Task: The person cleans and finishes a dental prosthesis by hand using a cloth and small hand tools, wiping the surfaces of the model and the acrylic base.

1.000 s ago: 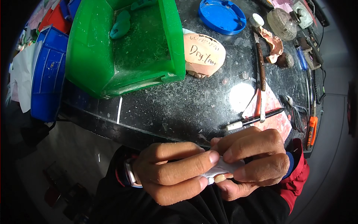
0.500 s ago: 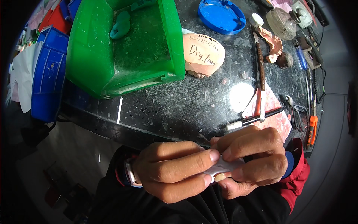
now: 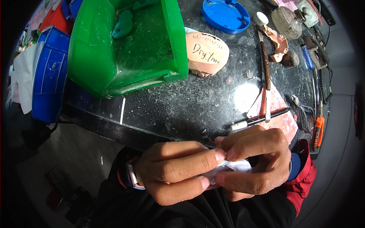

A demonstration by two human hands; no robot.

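Close to my body, just off the near edge of the bench, both hands meet around a small whitish-grey dental cast [image 3: 240,166]. From its left side, my left hand [image 3: 173,169] grips it with bent fingers, the fingertips close together. My right hand [image 3: 262,161] pinches it from the other side, with the thumb on its lower part and the index finger at its upper edge. Most of the piece is covered by my fingers, so its full shape is hidden. A black marker with a white end [image 3: 258,119] lies just beyond my right hand.
A green bin [image 3: 89,49] holds turquoise pieces [image 3: 123,24]. Beside it sits a pinkish plaster dental model [image 3: 207,53]. To the right lie a blue lid [image 3: 228,17], a wooden-handled knife [image 3: 265,64], pink wax sheet [image 3: 283,110], glass burner [image 3: 287,22] and orange cutter [image 3: 318,131].
The cast has turned in my fingers: a yellowish tooth seen at its lower edge is now hidden, and more of its pale top shows. My right-hand fingers have shifted slightly.
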